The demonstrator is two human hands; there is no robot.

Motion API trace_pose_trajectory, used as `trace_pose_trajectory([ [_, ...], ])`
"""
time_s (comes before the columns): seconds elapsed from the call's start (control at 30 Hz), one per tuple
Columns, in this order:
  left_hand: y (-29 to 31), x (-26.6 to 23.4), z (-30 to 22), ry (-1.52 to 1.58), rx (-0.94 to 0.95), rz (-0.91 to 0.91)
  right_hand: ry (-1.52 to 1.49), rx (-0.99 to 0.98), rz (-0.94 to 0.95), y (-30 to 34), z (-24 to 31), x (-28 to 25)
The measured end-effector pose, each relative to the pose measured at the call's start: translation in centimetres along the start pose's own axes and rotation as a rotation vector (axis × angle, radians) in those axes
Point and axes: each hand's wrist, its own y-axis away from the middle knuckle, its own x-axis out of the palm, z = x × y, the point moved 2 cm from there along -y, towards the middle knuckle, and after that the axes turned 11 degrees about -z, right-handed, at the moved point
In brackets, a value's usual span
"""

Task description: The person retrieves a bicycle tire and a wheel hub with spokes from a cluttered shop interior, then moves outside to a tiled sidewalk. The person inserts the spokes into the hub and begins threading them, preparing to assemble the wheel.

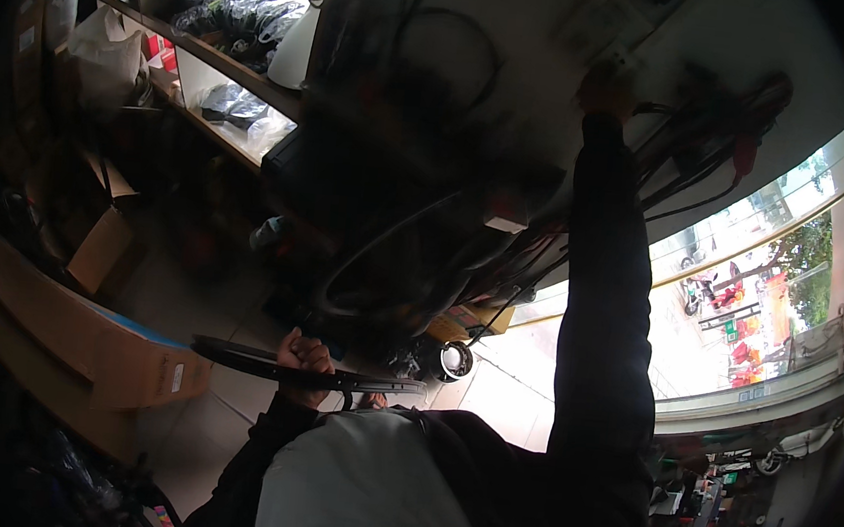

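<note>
My left hand [305, 356], low in front of my body, has its fingers wrapped round a long, thin, black curved piece [371, 383]. This piece looks like a bicycle tyre or rim seen edge-on; its exact kind is unclear. My right arm stretches far up and forward to the pale wall. At its end, my right hand [608, 91] is at or close to a small wall fitting [618, 58], in deep shadow. Its fingers are too dark to make out. Beside that hand, a bundle of dark cables [704, 138] hangs on the wall.
Shelves [200, 48] with plastic-wrapped goods stand at the far left. A long cardboard box [151, 377] lies on the left, near an open carton [102, 251]. Dark hoops or tubes [341, 267] hang ahead. A round white-rimmed object [455, 362] sits on the tiled floor. Bright windows [791, 296] are at right.
</note>
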Motion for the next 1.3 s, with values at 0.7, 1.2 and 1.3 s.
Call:
trace_pose_trajectory([
  [0.7, 4.4, -1.6, 0.9, 0.079, 0.272, -0.206, 0.147, -0.649, 0.046, -8.0, -7.7, 9.8],
  [1.2, 3.7, -1.4, 3.9, 0.127, 0.220, -0.132, 0.131, -0.339, 0.168, -6.4, -5.0, 10.2],
  [1.3, 3.5, -1.3, 4.5, 0.080, 0.224, -0.141, 0.298, -0.452, 0.188, -7.8, -6.1, 8.5],
])
